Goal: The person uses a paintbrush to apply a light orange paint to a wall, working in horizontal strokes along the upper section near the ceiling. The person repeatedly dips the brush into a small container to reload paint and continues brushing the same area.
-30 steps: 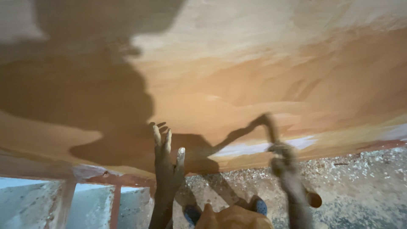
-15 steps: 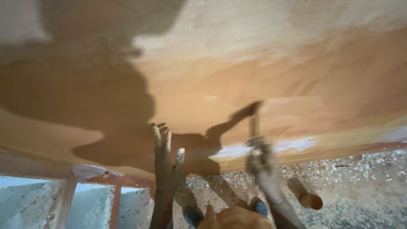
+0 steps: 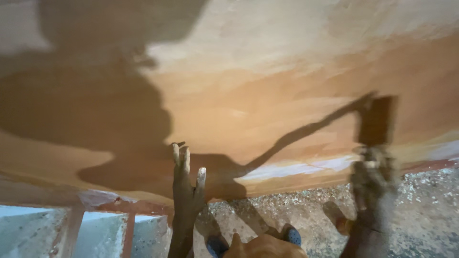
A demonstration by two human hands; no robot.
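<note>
While the left hand (image 3: pixel 187 191) was raised flat against the plastered surface (image 3: pixel 267 91), its fingers (image 3: pixel 180 160) spread apart and holding nothing, the right hand (image 3: pixel 373 177) was clamped around the handle of a dark flat trowel (image 3: pixel 377 119), whose blade lay against the same surface near its lower right edge. The hand and tool were blurred, so how firmly the blade pressed could not be told. Most of the surface carried a wet orange-brown coat, smooth and darker in the middle and lower parts, paler and drier-looking toward the top right. A whitish strip (image 3: pixel 296 168) ran along the lower edge between the two hands, and it appeared not yet covered; by that look the coating was far along, with the bottom margin and some smoothing left. A large shadow of the person (image 3: pixel 95 110) fell across the left half, and the shadow of the arm stretched toward the trowel. Below lay a gravelly floor (image 3: pixel 420 200), blue footwear (image 3: pixel 292 235), and a reddish frame (image 3: pixel 129 210) at the lower left.
</note>
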